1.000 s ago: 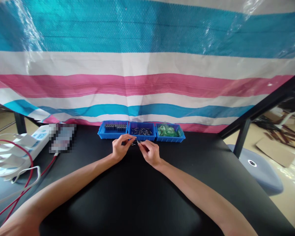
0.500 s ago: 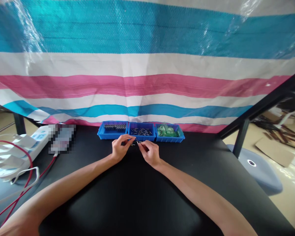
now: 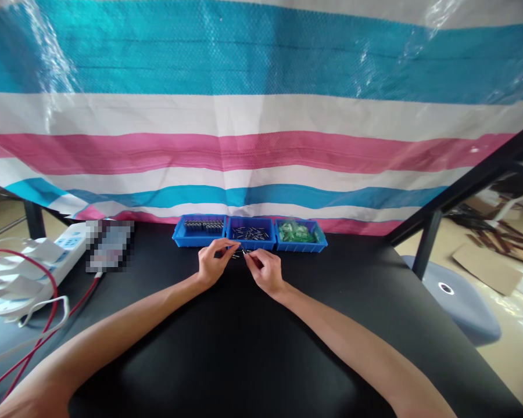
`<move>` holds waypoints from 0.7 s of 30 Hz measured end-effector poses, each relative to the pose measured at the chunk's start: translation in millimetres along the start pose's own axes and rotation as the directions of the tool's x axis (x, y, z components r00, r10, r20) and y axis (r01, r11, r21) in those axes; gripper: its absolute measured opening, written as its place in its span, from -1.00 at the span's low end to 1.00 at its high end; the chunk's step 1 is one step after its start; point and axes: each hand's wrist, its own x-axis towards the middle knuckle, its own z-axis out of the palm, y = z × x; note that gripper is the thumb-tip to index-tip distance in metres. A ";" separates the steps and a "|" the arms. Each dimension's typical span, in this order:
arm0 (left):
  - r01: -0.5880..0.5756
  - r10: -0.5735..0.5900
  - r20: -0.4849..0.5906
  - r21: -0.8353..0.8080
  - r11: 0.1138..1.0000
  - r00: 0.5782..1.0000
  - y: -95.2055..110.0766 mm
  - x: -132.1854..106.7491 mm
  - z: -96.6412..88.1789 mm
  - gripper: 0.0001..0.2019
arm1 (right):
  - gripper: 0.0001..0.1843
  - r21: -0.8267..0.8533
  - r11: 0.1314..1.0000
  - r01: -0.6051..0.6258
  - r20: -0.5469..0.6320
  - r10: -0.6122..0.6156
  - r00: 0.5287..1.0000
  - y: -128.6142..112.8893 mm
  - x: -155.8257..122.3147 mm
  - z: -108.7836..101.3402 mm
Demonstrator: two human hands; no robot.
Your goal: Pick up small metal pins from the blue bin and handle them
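My left hand (image 3: 213, 264) and my right hand (image 3: 265, 270) meet fingertip to fingertip just in front of the blue bins. Both are closed in a pinch. Between the fingertips is a small dark metal piece (image 3: 244, 251), too small to name; the right fingers grip it, and the left fingertips seem to close on its other end. A few loose metal pins (image 3: 236, 256) lie on the table beneath. The middle blue bin (image 3: 261, 244) holds many thin metal pins (image 3: 253, 233). In the left blue bin (image 3: 187, 239) stand rows of small metal cylinders (image 3: 204, 225).
The right blue bin (image 3: 303, 248) contains green plastic packets (image 3: 296, 232). On the left of the black table (image 3: 226, 360) lie a white power strip (image 3: 61, 244), a blurred-out phone-like object (image 3: 110, 244) and a red cable (image 3: 81, 302). A striped tarp (image 3: 261, 151) hangs behind; a grey stool (image 3: 457, 302) stands right.
Almost nothing differs. Both hands stay in the same place, with only a slight shift of the small piece at the fingertips.
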 end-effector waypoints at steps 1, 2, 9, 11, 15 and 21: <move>-0.003 0.003 -0.001 0.000 1.000 1.000 0.1 0.0 -0.1 -0.90 | -0.74 0.001 1.000 -0.003 0.001 0.003 1.000 0.1 0.1 -0.1; -0.003 0.003 -0.001 0.002 1.000 1.000 0.2 -0.2 -0.2 -0.90 | -0.74 0.000 1.000 -0.004 0.001 0.004 1.000 0.2 0.4 -0.2; -0.024 0.024 0.016 0.018 1.000 1.000 -0.1 -3.4 -0.9 -0.89 | -0.73 -0.018 1.000 0.016 -0.033 -0.016 0.999 1.7 1.0 -0.9; 0.013 -0.013 0.020 0.006 1.000 1.000 -0.5 -2.9 -1.4 -0.87 | -0.77 -0.012 0.998 0.059 -0.015 -0.059 0.998 1.2 -0.5 -0.6; 0.080 -0.078 0.155 -0.006 0.997 0.985 0.0 1.1 -3.7 -0.84 | -0.81 0.005 0.996 0.085 -0.012 -0.085 0.996 0.1 -1.9 -0.6; 0.012 0.010 0.311 -0.068 0.998 0.951 -1.8 5.1 -4.5 -0.85 | -0.79 0.013 0.998 0.066 0.000 -0.066 0.998 -0.1 1.0 -2.1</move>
